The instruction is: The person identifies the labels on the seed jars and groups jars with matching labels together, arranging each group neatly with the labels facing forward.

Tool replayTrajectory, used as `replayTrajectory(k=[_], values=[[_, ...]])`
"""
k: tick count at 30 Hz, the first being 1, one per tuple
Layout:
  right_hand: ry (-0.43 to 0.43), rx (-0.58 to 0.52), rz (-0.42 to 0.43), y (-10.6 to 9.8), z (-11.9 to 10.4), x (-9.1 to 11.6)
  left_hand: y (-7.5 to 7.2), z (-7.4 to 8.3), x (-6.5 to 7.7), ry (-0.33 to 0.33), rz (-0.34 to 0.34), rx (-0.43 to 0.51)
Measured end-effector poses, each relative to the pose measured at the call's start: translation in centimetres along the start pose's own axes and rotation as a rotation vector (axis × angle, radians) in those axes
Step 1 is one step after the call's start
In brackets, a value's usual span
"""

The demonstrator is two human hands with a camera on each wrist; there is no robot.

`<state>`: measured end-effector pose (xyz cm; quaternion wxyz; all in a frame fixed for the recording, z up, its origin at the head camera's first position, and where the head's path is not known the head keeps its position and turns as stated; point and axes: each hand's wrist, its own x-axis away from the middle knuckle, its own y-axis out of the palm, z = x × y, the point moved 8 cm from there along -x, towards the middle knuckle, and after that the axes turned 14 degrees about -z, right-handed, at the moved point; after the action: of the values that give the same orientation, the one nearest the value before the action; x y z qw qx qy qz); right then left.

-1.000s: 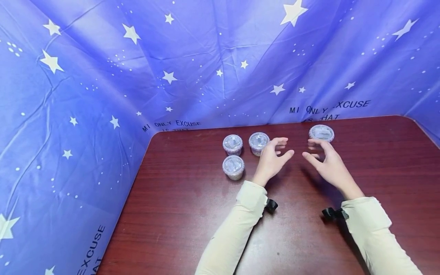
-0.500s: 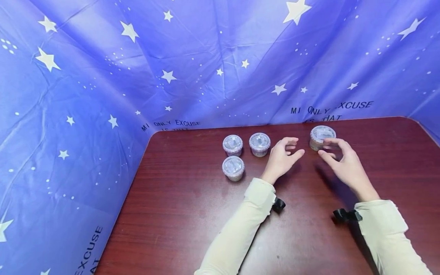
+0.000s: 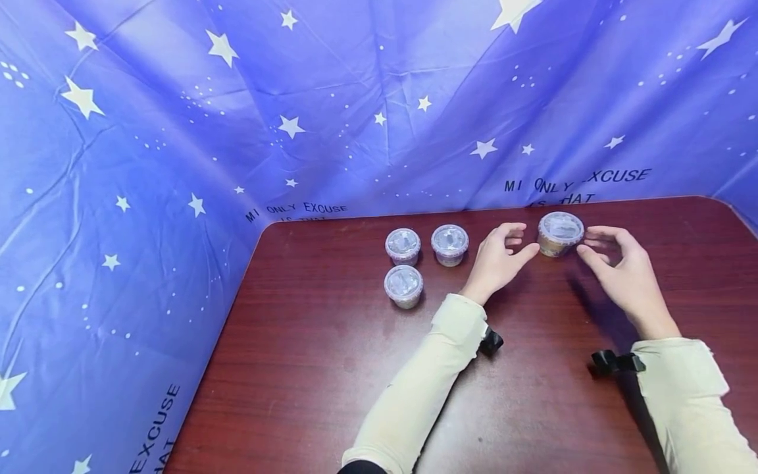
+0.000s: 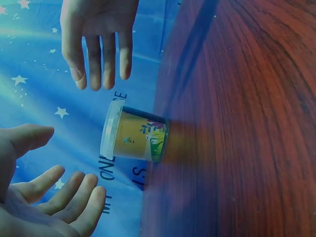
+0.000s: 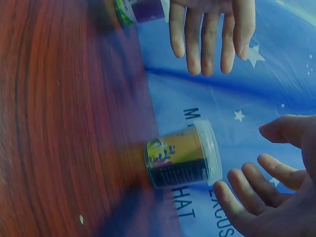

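A small lidded plastic tub (image 3: pixel 559 236) stands upright near the table's far edge, between my two hands. Its clear lid and yellow printed label with leaves show in the left wrist view, where the tub (image 4: pixel 136 133) lies sideways in the picture. On its left, my left hand (image 3: pixel 496 262) has spread, relaxed fingers, the thumb tip close to the tub's side. My right hand (image 3: pixel 629 276) curves loosely on the other side, fingertips right by the lid. In the right wrist view, a gap shows between the tub (image 5: pixel 180 155) and the left hand (image 5: pixel 212 29).
Left of the hands stand three more lidded tubs: one at the back left (image 3: pixel 403 245), another beside it (image 3: pixel 450 244), and a front one (image 3: pixel 404 286). The reddish-brown table (image 3: pixel 320 368) meets a blue star-printed cloth (image 3: pixel 331 85) at its back and left.
Both hands have moved right, the left away from the three tubs. My right hand, which overlapped the far tub, is now past its right side. The tubs stay put on the table.
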<state>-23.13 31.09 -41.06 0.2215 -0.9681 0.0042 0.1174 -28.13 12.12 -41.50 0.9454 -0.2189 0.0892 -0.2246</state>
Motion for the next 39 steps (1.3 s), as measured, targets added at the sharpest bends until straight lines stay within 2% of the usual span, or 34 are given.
replayTrajectory(k=[9, 15, 18, 25, 30, 35, 39], values=[[0.054, 0.030, 0.000, -0.6, 1.2, -0.8, 0.4, 0.0, -1.3, -0.018, 0.032, 0.017], [0.096, 0.030, -0.033, 0.1, 2.6, -0.8, 1.5, -1.3, -1.6, -0.078, 0.043, 0.004], [0.114, 0.036, -0.041, 0.3, 3.2, -0.9, 2.0, -1.8, -1.7, -0.096, 0.054, 0.027], [0.138, 0.073, -0.096, 0.6, 4.1, -1.5, 3.0, -2.3, -2.6, -0.080, 0.077, 0.107], [0.107, 0.084, -0.128, 1.0, 4.2, -1.9, 3.7, -2.7, -3.0, -0.076, 0.077, 0.140], [0.080, 0.074, -0.128, 1.3, 4.4, -2.0, 4.5, -2.9, -3.3, -0.063, 0.075, 0.152], [0.095, 0.081, -0.120, 1.3, 4.8, -2.0, 4.6, -3.2, -3.4, -0.065, 0.118, 0.172]])
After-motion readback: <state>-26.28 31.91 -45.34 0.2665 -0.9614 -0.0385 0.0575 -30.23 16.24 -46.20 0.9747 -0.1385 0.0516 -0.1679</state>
